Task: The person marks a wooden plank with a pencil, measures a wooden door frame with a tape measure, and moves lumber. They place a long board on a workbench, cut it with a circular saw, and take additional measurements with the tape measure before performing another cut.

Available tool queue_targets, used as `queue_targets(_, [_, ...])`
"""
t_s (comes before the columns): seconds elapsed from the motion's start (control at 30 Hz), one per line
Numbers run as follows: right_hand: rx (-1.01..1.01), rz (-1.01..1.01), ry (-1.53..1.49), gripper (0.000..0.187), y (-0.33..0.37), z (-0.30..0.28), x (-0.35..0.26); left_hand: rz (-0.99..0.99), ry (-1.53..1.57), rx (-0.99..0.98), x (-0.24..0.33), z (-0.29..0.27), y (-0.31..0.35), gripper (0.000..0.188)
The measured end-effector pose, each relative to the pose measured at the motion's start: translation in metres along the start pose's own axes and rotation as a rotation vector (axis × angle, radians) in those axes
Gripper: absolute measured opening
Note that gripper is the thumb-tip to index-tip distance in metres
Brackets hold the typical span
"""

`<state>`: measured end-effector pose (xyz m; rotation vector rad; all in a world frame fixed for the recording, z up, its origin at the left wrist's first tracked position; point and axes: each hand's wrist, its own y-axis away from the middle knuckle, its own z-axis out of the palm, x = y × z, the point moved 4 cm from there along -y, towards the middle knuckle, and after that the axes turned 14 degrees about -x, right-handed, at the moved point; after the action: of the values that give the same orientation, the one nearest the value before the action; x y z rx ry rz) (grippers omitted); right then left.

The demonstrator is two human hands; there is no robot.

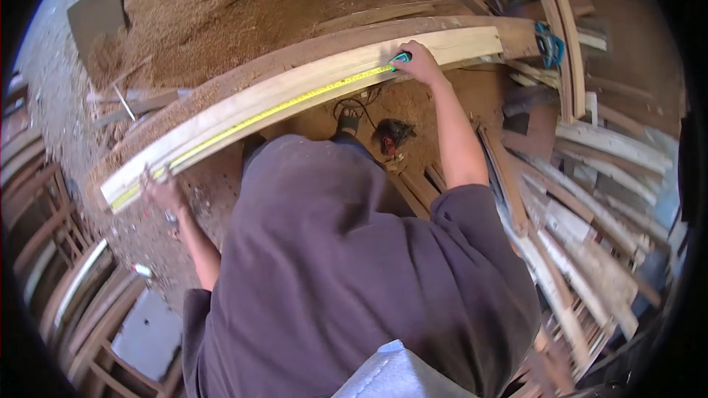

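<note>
A long, pale wooden board lies across in front of me, slanting from the near left up to the far right, on a darker, sawdust-covered beam. A yellow tape blade is drawn out along the board. In my right hand is the teal and black tape measure, its case held on the board toward the right. My left hand is at the board's left end, with fingers apart over the tape blade and the board's near edge; they are slightly blurred.
A teal tool sits at the beam's right end, beside upright planks. Near my foot a red and black power tool with a cable lies on the floor. Timber piles fill the right; sawdust is heaped beyond the beam.
</note>
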<state>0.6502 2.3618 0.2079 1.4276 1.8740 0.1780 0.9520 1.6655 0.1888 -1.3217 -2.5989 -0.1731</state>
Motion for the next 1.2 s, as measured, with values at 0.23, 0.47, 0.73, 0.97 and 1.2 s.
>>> queue_targets(0.23, [0.209, -0.366, 0.248, 0.022, 0.015, 0.004, 0.009, 0.407, -0.021, -0.392, 0.258, 0.020, 0.104, 0.080])
queue_targets(0.47, [0.088, -0.505, 0.567, 0.026, 0.018, 0.008, 0.009, 0.277, -0.091, -0.402, 0.306, 0.038, 0.133, 0.082])
queue_targets(0.73, [-0.050, -0.588, 0.917, 0.059, 0.001, 0.005, 0.007, 0.102, 0.051, -0.319, 0.291, 0.045, 0.210, 0.079])
queue_targets(0.97, [-0.272, -0.422, 0.868, 0.107, -0.019, -0.001, 0.009, -0.041, 0.144, -0.380, 0.287, 0.065, 0.288, 0.075])
queue_targets(1.2, [-0.356, -0.429, 0.828, 0.122, -0.015, -0.008, -0.007, -0.089, 0.228, -0.367, 0.284, 0.088, 0.299, 0.070])
